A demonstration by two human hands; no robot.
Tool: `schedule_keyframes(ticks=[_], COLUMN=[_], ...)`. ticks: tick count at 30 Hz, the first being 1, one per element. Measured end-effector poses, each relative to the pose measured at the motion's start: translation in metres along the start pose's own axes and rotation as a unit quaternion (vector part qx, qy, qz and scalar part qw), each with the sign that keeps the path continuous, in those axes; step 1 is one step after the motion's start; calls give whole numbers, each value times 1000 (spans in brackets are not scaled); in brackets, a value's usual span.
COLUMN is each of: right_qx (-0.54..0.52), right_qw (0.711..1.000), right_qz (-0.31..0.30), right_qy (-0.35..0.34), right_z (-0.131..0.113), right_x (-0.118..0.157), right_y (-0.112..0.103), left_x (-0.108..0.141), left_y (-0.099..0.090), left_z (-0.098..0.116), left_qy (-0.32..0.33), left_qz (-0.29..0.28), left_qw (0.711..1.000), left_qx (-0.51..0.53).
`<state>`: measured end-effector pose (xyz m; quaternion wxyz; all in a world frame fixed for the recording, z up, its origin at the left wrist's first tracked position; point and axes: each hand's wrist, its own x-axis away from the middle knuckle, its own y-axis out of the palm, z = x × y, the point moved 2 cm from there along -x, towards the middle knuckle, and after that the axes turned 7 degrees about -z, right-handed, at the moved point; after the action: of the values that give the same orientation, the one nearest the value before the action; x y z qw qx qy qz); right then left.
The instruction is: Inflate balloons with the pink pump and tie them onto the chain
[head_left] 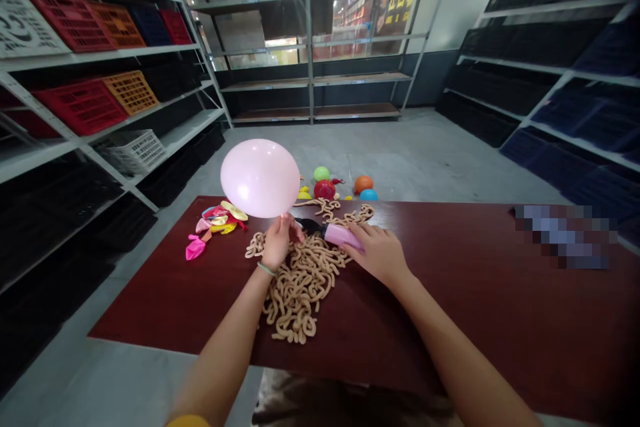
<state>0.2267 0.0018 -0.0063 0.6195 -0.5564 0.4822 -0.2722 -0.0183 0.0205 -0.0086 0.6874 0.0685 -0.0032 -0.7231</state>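
A large inflated pale pink balloon (260,177) stands above the far edge of the table. My left hand (278,243) pinches it at the neck, thumb and fingers closed. My right hand (381,252) is wrapped over a pink cylinder with a black end (339,235), its black part pointing left toward the balloon's neck. I cannot tell exactly what kind of tool it is. Beneath and between both hands lies a heap of tan, curly, rope-like pieces (305,280). Left of the heap are several limp, uninflated balloons (220,221) in pink, yellow and red.
The dark red table (450,293) spans the front; a blurred, pixelated item (565,237) lies at its right. Beyond the far edge, inflated balloons (325,189) rest on the floor. Shelves with crates (80,107) stand left, more at right, and a metal rack (310,80) behind.
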Motion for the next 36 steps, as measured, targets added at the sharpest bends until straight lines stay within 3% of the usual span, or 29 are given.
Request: schedule_keyframes(ticks=[5, 9, 11, 14, 16, 18, 25, 29, 36], right_qx=[-31, 15, 67, 104, 106, 94, 82, 103, 152], right_qw=[982, 955, 947, 940, 937, 936, 939, 928, 915], right_qz=[136, 201, 180, 86, 18, -7, -10, 19, 53], right_qy=[-128, -219, -256, -314, -333, -339, -334, -357, -370], right_z=[-1, -21, -38, -59, -66, -67, -66, -68, -67], right_x=[-1, -13, -25, -48, -63, -74, -87, -89, -94], right_y=[-16, -40, -50, -58, -57, -56, -45, -39, -42], left_x=[5, 10, 12, 13, 14, 13, 12, 14, 10], left_y=[6, 8, 9, 10, 11, 11, -1, -7, -4], left_z=[10, 15, 15, 15, 14, 13, 16, 21, 20], left_qy=[-32, -93, -110, -122, -135, -149, -197, -215, -195], left_qz=[-73, -146, -174, -195, -200, -205, -246, -250, -249], left_qw=[997, 985, 978, 973, 970, 967, 949, 944, 946], left_qx=[-18, -23, -27, -32, -22, -8, 27, 20, 66])
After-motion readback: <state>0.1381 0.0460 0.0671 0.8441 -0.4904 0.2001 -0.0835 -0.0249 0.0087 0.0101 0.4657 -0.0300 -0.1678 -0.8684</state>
